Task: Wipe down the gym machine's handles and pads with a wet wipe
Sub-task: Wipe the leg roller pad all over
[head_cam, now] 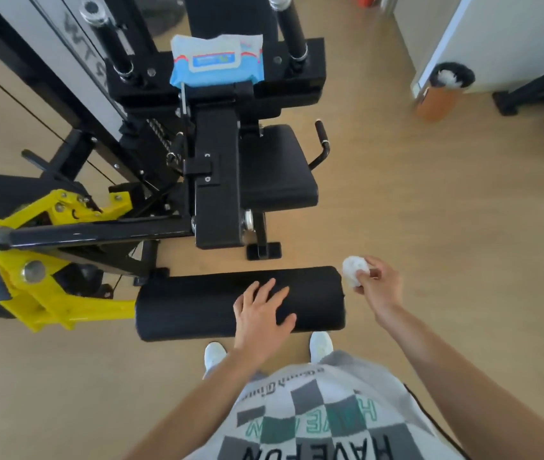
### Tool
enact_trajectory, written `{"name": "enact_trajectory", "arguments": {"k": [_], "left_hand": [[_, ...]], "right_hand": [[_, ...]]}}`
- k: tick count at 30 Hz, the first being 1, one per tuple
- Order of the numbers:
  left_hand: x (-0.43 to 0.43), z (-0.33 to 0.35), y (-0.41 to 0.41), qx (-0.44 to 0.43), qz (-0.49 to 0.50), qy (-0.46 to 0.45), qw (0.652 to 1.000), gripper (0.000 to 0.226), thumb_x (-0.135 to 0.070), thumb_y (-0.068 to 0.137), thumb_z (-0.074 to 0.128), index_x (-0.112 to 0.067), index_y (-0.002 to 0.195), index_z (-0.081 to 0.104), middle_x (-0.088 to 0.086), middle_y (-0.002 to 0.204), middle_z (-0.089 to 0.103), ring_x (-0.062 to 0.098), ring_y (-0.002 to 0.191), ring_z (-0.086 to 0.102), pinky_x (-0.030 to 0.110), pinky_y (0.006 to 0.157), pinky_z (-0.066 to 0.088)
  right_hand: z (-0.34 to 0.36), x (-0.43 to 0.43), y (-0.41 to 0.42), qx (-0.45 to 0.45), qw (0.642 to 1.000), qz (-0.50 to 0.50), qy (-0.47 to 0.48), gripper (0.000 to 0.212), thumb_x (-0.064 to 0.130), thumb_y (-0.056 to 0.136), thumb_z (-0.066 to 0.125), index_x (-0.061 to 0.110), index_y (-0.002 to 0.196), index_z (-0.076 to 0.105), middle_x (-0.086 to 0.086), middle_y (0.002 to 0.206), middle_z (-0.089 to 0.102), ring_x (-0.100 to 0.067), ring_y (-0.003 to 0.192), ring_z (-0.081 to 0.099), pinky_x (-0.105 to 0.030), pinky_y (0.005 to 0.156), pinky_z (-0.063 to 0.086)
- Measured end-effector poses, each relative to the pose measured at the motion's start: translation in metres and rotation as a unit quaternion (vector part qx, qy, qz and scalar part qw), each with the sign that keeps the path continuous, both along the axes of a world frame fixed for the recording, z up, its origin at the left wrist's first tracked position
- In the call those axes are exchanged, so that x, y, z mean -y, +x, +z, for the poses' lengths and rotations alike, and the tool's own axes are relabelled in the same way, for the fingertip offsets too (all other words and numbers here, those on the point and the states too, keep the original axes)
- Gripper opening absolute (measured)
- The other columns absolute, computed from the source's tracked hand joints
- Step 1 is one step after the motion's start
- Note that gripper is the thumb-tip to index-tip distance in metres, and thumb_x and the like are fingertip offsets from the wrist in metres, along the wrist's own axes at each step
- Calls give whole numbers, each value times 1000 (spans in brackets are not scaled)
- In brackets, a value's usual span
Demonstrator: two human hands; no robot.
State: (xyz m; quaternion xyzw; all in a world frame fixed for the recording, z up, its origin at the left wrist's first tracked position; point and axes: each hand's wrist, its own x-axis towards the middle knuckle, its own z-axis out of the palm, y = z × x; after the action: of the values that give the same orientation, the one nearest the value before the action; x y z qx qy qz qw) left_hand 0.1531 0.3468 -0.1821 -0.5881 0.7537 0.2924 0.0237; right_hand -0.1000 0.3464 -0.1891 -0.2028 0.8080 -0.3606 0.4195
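Left hand (262,312) flat on roller pad (197,302) — right hand (375,285) pinches balled wipe (353,268).

I have one view only: the head camera. It looks forward and steeply down, close above the black cylindrical roller pad (191,303), facing the black metal gym machine (217,194).

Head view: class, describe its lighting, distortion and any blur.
Head view: soft even light, weak shadows; wide-angle lens bows the machine frame toward the edges; orange bin at top right is smeared; right hand pinching the wipe looks fairly sharp.
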Motion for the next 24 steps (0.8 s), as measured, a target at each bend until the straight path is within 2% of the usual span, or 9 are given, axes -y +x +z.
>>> {"name": "enact_trajectory", "arguments": {"k": [2,4,7,9,12,15,17,21,24], "left_hand": [[-6,-3,-9,33,2,-2,999,68,-60,97,51,-41,159,30,-11,171,15,20,159,0,45,127,0],[-10,-5,-15,61,-5,-1,998,77,-66,95,49,-41,162,20,-8,172,6,21,159,-8,45,128,-6],[-8,-9,-20,96,-19,-1,995,85,-76,93,42,-40,163,9,-6,172,-4,22,158,-15,46,128,-10],[-2,-10,-21,124,-31,4,992,90,-81,91,35,-39,163,3,-5,172,-8,23,157,-18,46,127,-12],[10,-11,-25,154,-46,19,987,96,-88,87,27,-38,163,-2,-3,172,-9,25,157,-18,49,127,-10],[28,-14,-30,160,-41,30,986,100,-92,81,22,-37,163,4,-2,173,2,26,159,-7,51,128,-5],[41,-16,-34,166,-37,34,985,101,-93,79,21,-38,163,12,-4,172,9,26,159,3,51,128,1],[62,-13,-37,149,-27,70,986,93,-91,83,28,-40,160,24,-8,170,21,23,156,14,49,126,11],[74,-12,-40,153,34,96,983,92,-92,81,35,-43,157,31,-7,165,32,29,151,25,52,121,18]], "right_hand": [[-11,4,-12,14,1000,-1,17,36,5,93,59,18,126,67,-2,100,70,-27,76,74,-34,71,60],[-21,8,-14,32,998,21,39,32,7,92,61,22,120,69,1,95,71,-24,74,73,-39,77,62],[-33,12,-3,74,993,82,52,18,8,91,63,21,94,74,2,77,69,-20,68,65,-38,76,62],[-37,11,4,62,992,101,51,22,12,94,61,19,77,73,2,65,65,-18,62,59,-39,72,59],[-32,2,2,47,989,132,55,35,17,97,57,12,63,64,3,53,56,-17,56,51,-38,64,53],[-21,-10,-3,55,984,162,55,37,12,97,54,10,60,54,-3,56,48,-19,58,42,-26,55,38],[-18,-14,-6,62,981,178,49,38,10,96,55,10,58,49,-5,58,45,-19,57,39,-25,52,32],[-20,-20,-13,92,980,175,35,36,12,92,63,11,58,50,-7,59,50,-20,59,45,-30,60,36],[-24,-24,-16,109,979,168,35,36,16,86,68,17,52,57,-5,61,56,-19,61,51,-30,62,40]]}}
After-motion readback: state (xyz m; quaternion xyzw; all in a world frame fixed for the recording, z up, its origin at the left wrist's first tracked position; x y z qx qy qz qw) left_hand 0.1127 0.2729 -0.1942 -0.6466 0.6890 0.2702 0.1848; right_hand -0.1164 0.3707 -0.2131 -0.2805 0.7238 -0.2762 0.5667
